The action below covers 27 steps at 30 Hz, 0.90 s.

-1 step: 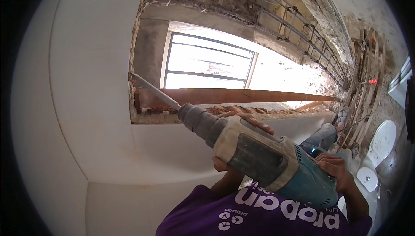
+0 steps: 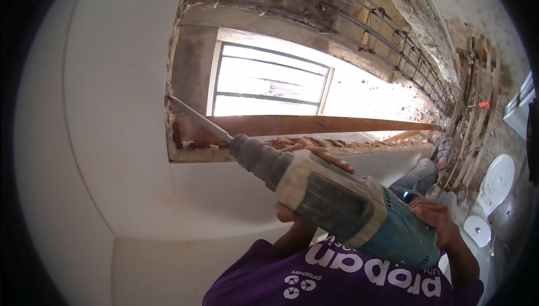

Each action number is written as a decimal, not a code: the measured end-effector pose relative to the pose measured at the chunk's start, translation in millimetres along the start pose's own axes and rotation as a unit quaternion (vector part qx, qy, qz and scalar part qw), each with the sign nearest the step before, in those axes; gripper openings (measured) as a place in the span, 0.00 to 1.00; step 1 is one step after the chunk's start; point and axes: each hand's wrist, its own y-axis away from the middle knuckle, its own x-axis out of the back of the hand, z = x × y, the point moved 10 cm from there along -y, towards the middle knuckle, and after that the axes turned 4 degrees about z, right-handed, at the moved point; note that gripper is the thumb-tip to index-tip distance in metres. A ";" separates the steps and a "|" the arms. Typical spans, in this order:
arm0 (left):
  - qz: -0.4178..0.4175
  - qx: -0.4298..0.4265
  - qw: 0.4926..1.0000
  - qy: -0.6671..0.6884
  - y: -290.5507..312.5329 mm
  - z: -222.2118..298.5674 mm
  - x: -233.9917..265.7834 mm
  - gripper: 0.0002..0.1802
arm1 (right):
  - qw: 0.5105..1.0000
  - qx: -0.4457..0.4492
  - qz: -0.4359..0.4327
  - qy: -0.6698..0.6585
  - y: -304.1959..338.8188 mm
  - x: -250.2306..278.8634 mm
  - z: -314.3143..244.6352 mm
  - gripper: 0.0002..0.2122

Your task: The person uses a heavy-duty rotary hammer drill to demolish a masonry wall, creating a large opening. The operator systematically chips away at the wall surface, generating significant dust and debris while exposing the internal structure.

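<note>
At the broken wall edge (image 2: 170, 132) is the tip of the chisel bit (image 2: 200, 118). My left grip (image 2: 325, 155) wraps around the front of the drill (image 2: 339, 205), which seems heavy and stiff, best held at both ends; my right grip (image 2: 435, 219) closes on its rear.

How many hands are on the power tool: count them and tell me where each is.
2. The left hand is around the front of the power tool, partly hidden by its body; the right hand is at its teal rear end.
</note>
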 end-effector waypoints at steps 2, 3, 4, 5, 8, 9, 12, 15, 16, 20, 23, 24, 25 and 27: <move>-0.004 0.011 0.999 -0.030 -8.9 7.5 6.5 0.55 | 1.000 -0.010 -0.020 -0.002 -21.3 -6.5 -3.6 0.31; 0.031 -0.013 0.998 -0.045 4.2 30.2 -1.5 0.54 | 0.997 -0.005 -0.063 -0.033 -31.4 -17.7 -16.4 0.32; 0.027 -0.005 0.999 -0.021 -11.0 31.9 6.6 0.54 | 0.998 -0.022 -0.046 -0.020 -40.9 -18.0 -17.1 0.33; 0.024 0.002 1.000 0.001 -25.1 30.9 14.1 0.54 | 0.999 -0.039 -0.029 -0.009 -49.1 -18.4 -17.9 0.34; 0.054 -0.001 0.998 -0.018 -18.2 31.9 22.7 0.55 | 0.999 -0.029 -0.015 -0.009 -46.8 -23.1 -11.8 0.35; 0.053 -0.008 0.998 -0.028 -13.1 32.5 31.6 0.55 | 1.000 -0.015 -0.011 -0.004 -43.9 -25.8 -6.2 0.35; -0.041 0.080 0.993 -0.079 0.1 8.5 40.2 0.53 | 1.000 -0.010 0.015 -0.018 -15.4 -14.6 10.8 0.34; -0.002 0.019 1.000 -0.011 3.8 -7.6 15.3 0.55 | 0.999 -0.008 0.012 -0.031 0.2 -1.2 12.2 0.33; 0.016 0.023 1.000 -0.004 5.4 -12.1 14.9 0.55 | 0.999 -0.003 0.013 -0.035 -2.0 3.0 10.4 0.31; 0.028 0.051 0.997 -0.047 6.9 -14.1 18.4 0.52 | 0.999 0.015 0.004 -0.044 -10.2 9.6 10.8 0.29; 0.001 0.055 0.992 -0.113 4.3 -1.2 23.7 0.51 | 0.998 0.029 0.001 -0.057 -12.2 3.4 20.9 0.29; 0.008 0.042 0.992 -0.116 1.9 2.9 24.0 0.51 | 0.997 0.034 0.004 -0.063 -15.6 2.0 22.3 0.29; 0.016 0.029 0.992 -0.119 -0.4 7.2 24.6 0.52 | 0.997 0.033 -0.003 -0.070 -19.4 0.2 23.3 0.29; 0.064 -0.018 0.993 -0.093 -7.1 16.6 20.2 0.53 | 0.996 0.030 -0.019 -0.086 -30.7 -6.0 23.1 0.27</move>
